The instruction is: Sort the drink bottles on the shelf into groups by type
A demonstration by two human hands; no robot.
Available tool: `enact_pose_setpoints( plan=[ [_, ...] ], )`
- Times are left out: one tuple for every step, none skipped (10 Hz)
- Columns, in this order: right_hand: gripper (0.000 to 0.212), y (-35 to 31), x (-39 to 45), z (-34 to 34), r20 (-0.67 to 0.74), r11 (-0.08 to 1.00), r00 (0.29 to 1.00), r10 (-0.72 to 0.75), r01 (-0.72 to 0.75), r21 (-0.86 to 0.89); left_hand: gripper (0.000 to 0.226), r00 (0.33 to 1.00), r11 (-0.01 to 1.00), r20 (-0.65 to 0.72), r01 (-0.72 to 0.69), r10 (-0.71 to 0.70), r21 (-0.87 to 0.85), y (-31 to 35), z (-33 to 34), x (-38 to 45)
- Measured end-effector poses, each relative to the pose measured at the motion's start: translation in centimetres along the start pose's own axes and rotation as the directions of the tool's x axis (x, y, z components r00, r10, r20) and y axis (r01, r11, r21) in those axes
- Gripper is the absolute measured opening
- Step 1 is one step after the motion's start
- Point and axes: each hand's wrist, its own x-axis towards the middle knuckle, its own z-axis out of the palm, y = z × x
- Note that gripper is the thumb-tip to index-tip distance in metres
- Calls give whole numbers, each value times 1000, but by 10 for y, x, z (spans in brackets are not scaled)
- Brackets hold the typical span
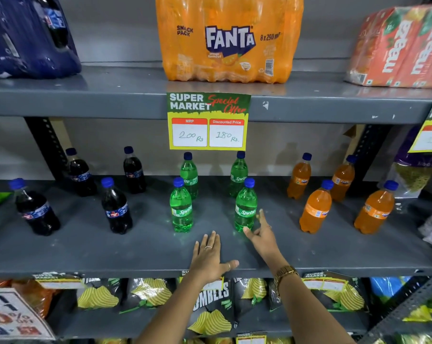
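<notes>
1. My left hand [210, 254] lies flat and empty, fingers spread, on the grey metal shelf [135, 249] near its front edge.
2. My right hand [261, 233], spread wide and holding nothing, touches the base of the front-right green plastic Sprite bottle [246, 207].
3. The dark cola bottles [115, 207] stand toward the shelf's left end, green ones mid-shelf, orange Fanta bottles [315, 207] toward the right end: sorting looks nearly finished.
4. I'd nudge that bottle low at its base to square the group, so it won't tip.

Both forearms are bare with no sleeves showing, the left hand [208, 259] wearing a thin ring on a middle finger and another on the thumb, the right hand [262, 235] a ring too, with a gold link watch [285, 273] at its wrist.
</notes>
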Motion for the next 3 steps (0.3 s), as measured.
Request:
enact_pose_setpoints(
  plan=[
    [71, -4, -8, -2, -40, 991, 995, 86, -81, 105, 89, 1000, 1000, 9, -2, 2, -28, 0, -4, -4],
    [54, -10, -18, -6, -59, 994, 994, 89, -85, 70, 81, 999, 1000, -55, -4, 3, -11, 1, -9, -12],
    [20, -15, -37, -11, -107, 989, 994, -28, 13, -146, 65, 954, 996, -298, 5, 22, 91, 2, -20, -22]
  ],
)
